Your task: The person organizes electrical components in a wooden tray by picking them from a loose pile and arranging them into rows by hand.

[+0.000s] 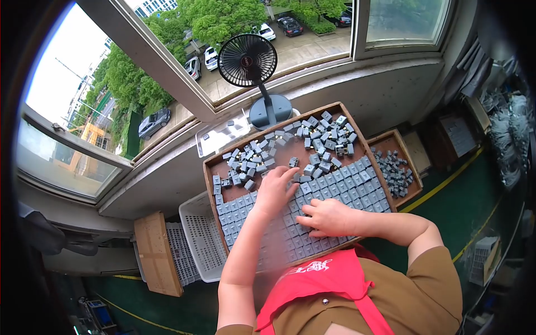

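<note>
Small grey block-shaped parts with dark marks on top stand in tight rows point(357, 187) across the near part of a shallow wooden tray point(365, 146). My left hand point(273, 191) is over the far edge of these rows, its fingers apart and close to loose grey blocks. One loose block point(293, 162) lies just beyond its fingertips. To the right and nearer my body, my right hand point(329, 218) rests over the rows with its fingers bent and apart, touching the block tops. The blocks under both palms are hidden.
Loose grey blocks point(326, 134) are heaped along the tray's far side. A smaller wooden box point(416, 187) of similar parts stands at the right. A black fan point(248, 60) stands behind the tray by the window. White plastic baskets point(195, 234) and a cardboard piece point(159, 254) are left.
</note>
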